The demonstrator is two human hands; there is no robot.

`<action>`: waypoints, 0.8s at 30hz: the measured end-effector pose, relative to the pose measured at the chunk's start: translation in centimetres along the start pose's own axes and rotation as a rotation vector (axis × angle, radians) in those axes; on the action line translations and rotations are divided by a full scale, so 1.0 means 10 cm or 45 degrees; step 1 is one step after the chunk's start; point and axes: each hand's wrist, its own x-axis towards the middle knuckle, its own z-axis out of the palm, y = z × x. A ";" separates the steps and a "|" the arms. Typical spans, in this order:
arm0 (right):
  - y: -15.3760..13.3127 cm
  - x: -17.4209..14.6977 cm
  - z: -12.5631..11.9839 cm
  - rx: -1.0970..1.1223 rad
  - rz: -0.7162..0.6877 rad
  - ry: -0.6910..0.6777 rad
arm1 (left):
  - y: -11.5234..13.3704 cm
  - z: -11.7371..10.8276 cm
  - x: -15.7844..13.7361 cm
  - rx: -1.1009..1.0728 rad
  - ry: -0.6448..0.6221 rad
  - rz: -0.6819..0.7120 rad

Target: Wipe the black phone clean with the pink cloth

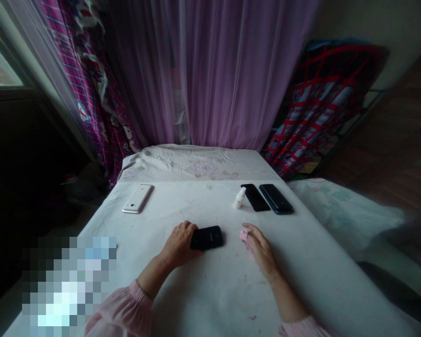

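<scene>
Two hands at a white-covered table (pixel 182 199): the left hand (pixel 184 241) grips a black phone (pixel 210 238) (raised or resting, hard to tell), the right hand (pixel 261 245) clutches a pink cloth (pixel 244 236); a loosened one-end hold could let the phone slip.

Dim pale wall (pixel 368 21), purple curtains (pixel 231 75), white-clothed table (pixel 210 290), brown surface (pixel 403 121), perhaps wood

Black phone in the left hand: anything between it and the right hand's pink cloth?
Nothing visible. Between the black phone, held at one end by the left hand, and the pink cloth in the right hand, only white table covering shows. The white bottle stands farther back, off that line.
</scene>
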 end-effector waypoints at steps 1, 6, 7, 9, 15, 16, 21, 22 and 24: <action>-0.02 -0.01 0.02 -0.005 0.015 -0.019 | 0.03 0.01 -0.01 -0.041 0.017 -0.046; -0.04 -0.10 0.24 -0.044 0.026 -0.212 | 0.17 0.16 -0.06 -0.388 0.103 -0.288; -0.03 -0.12 0.30 -0.013 0.043 -0.234 | 0.21 0.21 -0.07 -0.477 0.145 -0.307; -0.01 -0.18 0.40 0.072 0.116 -0.228 | 0.29 0.33 -0.07 -0.666 0.267 -0.387; -0.03 -0.36 0.53 0.279 0.235 -0.005 | 0.58 0.55 -0.01 -1.458 0.383 -0.553; -0.06 -0.38 0.52 0.309 0.228 0.006 | 0.62 0.56 0.00 -1.578 0.358 -0.561; -0.18 -0.37 0.35 0.317 0.254 0.019 | 0.74 0.59 0.07 -1.771 0.133 -0.470; -0.19 -0.35 0.29 0.311 0.279 0.029 | 0.74 0.62 0.08 -1.790 0.064 -0.443; -0.19 -0.32 0.21 0.309 0.334 0.041 | 0.74 0.67 0.10 -1.817 -0.050 -0.397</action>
